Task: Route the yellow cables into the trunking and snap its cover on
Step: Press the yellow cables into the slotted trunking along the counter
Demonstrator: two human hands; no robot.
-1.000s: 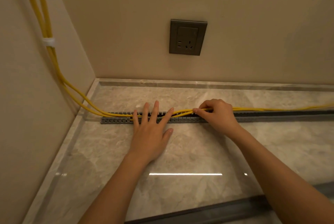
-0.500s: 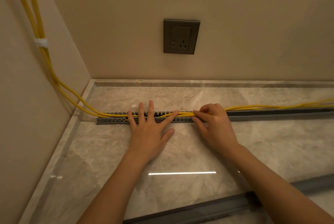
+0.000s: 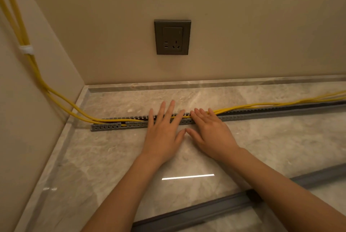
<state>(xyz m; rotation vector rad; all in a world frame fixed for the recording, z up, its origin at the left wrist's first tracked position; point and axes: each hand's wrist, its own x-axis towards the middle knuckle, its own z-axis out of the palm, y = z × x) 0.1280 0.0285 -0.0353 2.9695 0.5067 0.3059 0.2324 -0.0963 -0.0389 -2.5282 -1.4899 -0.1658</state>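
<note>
Left of the socket (image 3: 172,36), yellow cables (image 3: 39,74) already sit in the trunking (image 3: 104,127). Under the socket I have left hand (image 3: 162,136) flat, fingers straight, pinning them down. Right hand (image 3: 211,134) lies beside it, also flat, pressing the next stretch in. Right of the socket they ride unseated. Nearer me lies the cover (image 3: 196,211), unused.

A dark grey wall socket (image 3: 172,37) on plain beige walls (image 3: 262,25) above a glossy grey marble tabletop (image 3: 112,156), which mirrors a white strip of light (image 3: 187,177).
</note>
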